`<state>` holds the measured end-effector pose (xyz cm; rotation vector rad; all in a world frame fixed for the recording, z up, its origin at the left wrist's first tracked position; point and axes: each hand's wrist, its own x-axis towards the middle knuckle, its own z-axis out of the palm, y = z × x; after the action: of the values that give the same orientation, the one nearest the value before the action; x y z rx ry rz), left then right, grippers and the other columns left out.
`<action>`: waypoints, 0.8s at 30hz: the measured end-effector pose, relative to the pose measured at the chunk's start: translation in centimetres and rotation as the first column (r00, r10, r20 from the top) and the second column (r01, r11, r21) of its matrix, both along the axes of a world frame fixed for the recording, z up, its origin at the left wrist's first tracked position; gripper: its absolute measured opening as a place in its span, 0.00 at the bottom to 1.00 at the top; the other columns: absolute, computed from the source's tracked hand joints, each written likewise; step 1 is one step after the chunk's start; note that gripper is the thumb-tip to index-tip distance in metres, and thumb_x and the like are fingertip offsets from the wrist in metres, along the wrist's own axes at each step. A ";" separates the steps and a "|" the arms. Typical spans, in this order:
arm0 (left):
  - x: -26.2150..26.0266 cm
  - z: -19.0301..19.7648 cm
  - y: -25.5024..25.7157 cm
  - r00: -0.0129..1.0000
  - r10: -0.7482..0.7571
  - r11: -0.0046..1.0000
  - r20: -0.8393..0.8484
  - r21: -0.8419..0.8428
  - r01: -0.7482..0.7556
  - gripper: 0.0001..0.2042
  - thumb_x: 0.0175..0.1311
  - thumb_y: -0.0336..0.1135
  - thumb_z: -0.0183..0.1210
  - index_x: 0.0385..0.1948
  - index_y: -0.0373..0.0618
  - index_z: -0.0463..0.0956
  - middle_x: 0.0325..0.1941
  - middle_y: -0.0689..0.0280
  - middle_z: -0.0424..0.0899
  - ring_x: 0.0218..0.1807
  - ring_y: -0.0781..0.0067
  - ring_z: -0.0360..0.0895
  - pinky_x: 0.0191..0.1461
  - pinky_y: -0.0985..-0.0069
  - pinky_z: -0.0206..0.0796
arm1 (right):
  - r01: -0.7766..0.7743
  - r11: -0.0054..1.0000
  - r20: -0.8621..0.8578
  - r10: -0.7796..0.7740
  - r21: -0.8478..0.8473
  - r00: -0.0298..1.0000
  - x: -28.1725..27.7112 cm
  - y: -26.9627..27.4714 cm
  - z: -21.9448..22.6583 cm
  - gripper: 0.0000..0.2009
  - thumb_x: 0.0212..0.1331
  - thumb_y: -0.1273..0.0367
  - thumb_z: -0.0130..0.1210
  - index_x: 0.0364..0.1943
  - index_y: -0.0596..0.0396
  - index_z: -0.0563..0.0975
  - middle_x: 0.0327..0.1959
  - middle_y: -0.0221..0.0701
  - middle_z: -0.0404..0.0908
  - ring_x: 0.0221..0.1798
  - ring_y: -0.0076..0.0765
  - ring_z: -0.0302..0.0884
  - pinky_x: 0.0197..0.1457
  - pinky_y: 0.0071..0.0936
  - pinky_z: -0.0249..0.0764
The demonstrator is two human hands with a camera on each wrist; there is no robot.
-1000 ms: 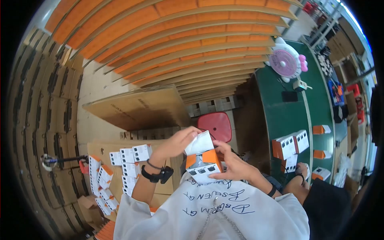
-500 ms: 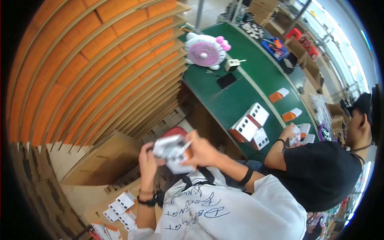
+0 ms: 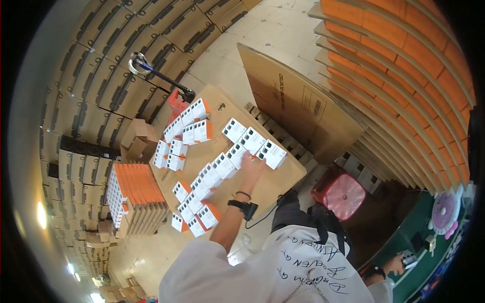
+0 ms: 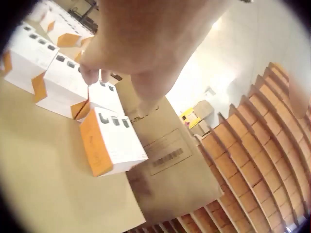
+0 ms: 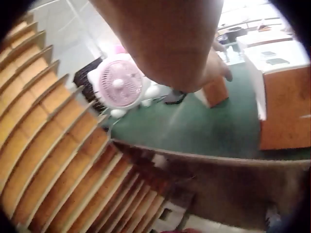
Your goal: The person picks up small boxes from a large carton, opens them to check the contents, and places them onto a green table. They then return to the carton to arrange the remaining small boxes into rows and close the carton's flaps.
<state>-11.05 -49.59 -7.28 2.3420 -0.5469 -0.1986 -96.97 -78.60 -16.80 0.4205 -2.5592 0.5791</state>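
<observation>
Where white-and-orange cartons (image 3: pixel 273 154) stand rowed on cardboard (image 3: pixel 258 199), print aligned, probably for tidiness | left hand (image 3: pixel 251 169) hangs close over them, fingers loosely parted, nothing gripped | right hand (image 3: pixel 393 265) grips small carton (image 3: pixel 408 259) at green table (image 3: pixel 429 258), likely steadying it | pink fan (image 3: pixel 445 213) beyond

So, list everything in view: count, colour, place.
Small boxes: many, white and orange, on cardboard, table
Stacks: two, orange and brown, right, left
Large cartons: many, brown, left
Cardboard sheets: several, brown, leaning
Handle: one, black and blue, upper left
Stool: one, red, floor
Fan: one, pink and white, table
Table: one, green, right
Shirt: one, white, below
Left hand: one, over boxes
Right hand: one, gripping box
</observation>
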 end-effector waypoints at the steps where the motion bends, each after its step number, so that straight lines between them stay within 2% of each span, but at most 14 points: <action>1: -0.5 0.4 -0.6 1.000 0.006 1.000 -0.023 -0.008 -0.007 0.40 0.54 0.47 0.72 0.64 0.33 0.62 0.56 0.45 0.77 0.61 0.48 0.74 0.64 0.57 0.66 | -0.007 1.000 -0.023 0.006 -0.008 1.000 1.6 -0.6 1.2 0.52 0.33 0.41 0.78 0.48 0.71 0.60 0.45 0.52 0.77 0.42 0.60 0.82 0.40 0.47 0.83; 3: -2.0 3.6 -2.9 0.997 -0.055 0.961 0.046 0.275 0.040 0.49 0.52 0.44 0.72 0.71 0.29 0.52 0.72 0.38 0.60 0.74 0.42 0.57 0.77 0.50 0.47 | -0.312 0.899 0.188 0.263 0.309 0.946 11.3 -1.4 5.6 0.51 0.37 0.41 0.75 0.54 0.73 0.67 0.53 0.58 0.72 0.55 0.64 0.75 0.57 0.53 0.75; 4: -3.3 3.5 -4.0 0.998 -0.049 0.963 0.031 0.267 0.039 0.49 0.52 0.44 0.72 0.71 0.29 0.52 0.72 0.38 0.60 0.74 0.42 0.57 0.77 0.50 0.47 | -0.710 0.698 0.139 0.697 0.095 0.704 18.7 -0.5 8.3 0.41 0.45 0.49 0.75 0.54 0.70 0.72 0.54 0.53 0.73 0.55 0.58 0.76 0.59 0.48 0.74; 6: -6.0 2.6 -6.9 0.982 -0.191 0.906 0.008 0.386 0.173 0.53 0.52 0.46 0.72 0.73 0.29 0.46 0.78 0.36 0.43 0.78 0.31 0.42 0.79 0.43 0.35 | -0.947 0.319 0.242 0.922 -0.034 0.302 34.4 0.5 14.0 0.29 0.50 0.69 0.70 0.55 0.68 0.71 0.54 0.49 0.72 0.60 0.53 0.68 0.68 0.46 0.63; 9: -9.7 -1.6 -7.9 0.966 -0.188 0.906 0.177 0.411 0.101 0.53 0.53 0.45 0.71 0.74 0.30 0.44 0.79 0.35 0.38 0.78 0.27 0.39 0.78 0.39 0.34 | -0.924 -0.229 0.387 0.857 -0.305 -0.341 49.1 2.2 14.1 0.32 0.48 0.65 0.73 0.56 0.62 0.70 0.54 0.46 0.71 0.61 0.52 0.68 0.67 0.43 0.63; 12: -13.2 -0.7 -5.9 0.923 -0.352 0.911 0.158 0.285 0.298 0.51 0.52 0.44 0.70 0.73 0.30 0.46 0.77 0.36 0.45 0.77 0.31 0.44 0.78 0.41 0.38 | -0.707 -0.553 0.520 0.484 -0.441 -0.704 60.1 6.4 14.1 0.45 0.42 0.51 0.75 0.63 0.60 0.66 0.62 0.48 0.69 0.66 0.54 0.65 0.70 0.45 0.61; 13: -14.0 1.0 -5.3 0.945 -0.321 0.938 0.069 0.163 0.306 0.46 0.53 0.39 0.68 0.72 0.32 0.51 0.75 0.36 0.50 0.76 0.31 0.48 0.76 0.43 0.42 | -0.640 -0.688 0.510 0.436 -0.343 -0.742 62.2 7.8 11.8 0.51 0.41 0.49 0.75 0.67 0.61 0.62 0.65 0.50 0.67 0.68 0.57 0.63 0.71 0.48 0.60; 14: -14.0 1.0 -4.7 0.939 -0.336 0.934 0.074 0.156 0.322 0.46 0.53 0.39 0.68 0.72 0.32 0.51 0.75 0.36 0.50 0.76 0.31 0.48 0.76 0.43 0.42 | -0.612 -0.706 0.577 0.349 -0.356 -0.738 63.7 9.1 10.1 0.56 0.39 0.47 0.76 0.70 0.63 0.57 0.67 0.54 0.65 0.71 0.61 0.61 0.73 0.51 0.57; 16: -13.5 -0.4 -3.4 0.971 -0.028 0.993 -0.239 -0.118 0.000 0.40 0.56 0.36 0.67 0.70 0.33 0.56 0.71 0.38 0.59 0.72 0.37 0.59 0.71 0.47 0.54 | -0.725 -0.569 0.783 0.211 -0.388 -0.585 65.6 11.6 7.9 0.60 0.38 0.40 0.74 0.71 0.63 0.57 0.66 0.60 0.64 0.69 0.65 0.63 0.72 0.53 0.59; 17: -13.0 -2.3 -2.5 0.970 -0.032 0.994 -0.240 -0.113 0.005 0.40 0.56 0.36 0.67 0.70 0.33 0.56 0.71 0.38 0.59 0.72 0.37 0.59 0.71 0.47 0.54 | -0.734 -0.592 0.799 0.236 -0.333 -0.553 66.2 12.8 8.4 0.60 0.37 0.39 0.74 0.70 0.63 0.57 0.66 0.59 0.64 0.69 0.65 0.62 0.72 0.55 0.60; 19: -11.5 -4.8 -1.2 0.826 -0.183 0.928 -0.533 -0.372 -0.034 0.32 0.63 0.36 0.61 0.67 0.35 0.61 0.67 0.46 0.69 0.65 0.49 0.71 0.64 0.55 0.66 | -0.724 -0.628 0.807 0.249 -0.286 -0.535 67.2 13.8 9.5 0.61 0.36 0.37 0.73 0.70 0.63 0.57 0.66 0.57 0.64 0.69 0.66 0.61 0.71 0.57 0.60; 20: -11.6 -4.6 -0.4 0.832 -0.173 0.928 -0.527 -0.370 -0.041 0.32 0.63 0.36 0.61 0.67 0.35 0.61 0.67 0.46 0.69 0.65 0.49 0.71 0.64 0.55 0.66 | -0.723 -0.666 0.801 0.323 -0.187 -0.504 67.5 14.0 10.0 0.61 0.35 0.37 0.73 0.70 0.61 0.58 0.65 0.56 0.64 0.69 0.66 0.60 0.69 0.58 0.61; 22: -11.1 -3.2 0.3 0.497 -0.238 0.863 -0.835 -0.416 -0.286 0.24 0.73 0.32 0.50 0.70 0.41 0.61 0.66 0.55 0.72 0.59 0.63 0.76 0.64 0.66 0.70 | -0.724 -0.683 0.775 0.405 -0.096 -0.485 67.8 13.3 11.0 0.61 0.33 0.37 0.74 0.71 0.58 0.58 0.65 0.54 0.63 0.69 0.65 0.59 0.68 0.60 0.63; 24: -11.0 -1.5 0.9 0.448 -0.237 0.856 -0.862 -0.403 -0.323 0.24 0.75 0.35 0.49 0.70 0.43 0.61 0.66 0.55 0.72 0.58 0.64 0.76 0.64 0.68 0.70 | -0.452 -0.880 0.737 0.209 -0.144 -0.642 65.9 11.5 10.9 0.60 0.28 0.42 0.78 0.70 0.54 0.61 0.64 0.51 0.65 0.71 0.62 0.55 0.70 0.58 0.61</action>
<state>-22.08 -48.67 -8.81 1.3732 0.0444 -1.0752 -31.08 -67.06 -5.95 3.7946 -0.6401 -0.3208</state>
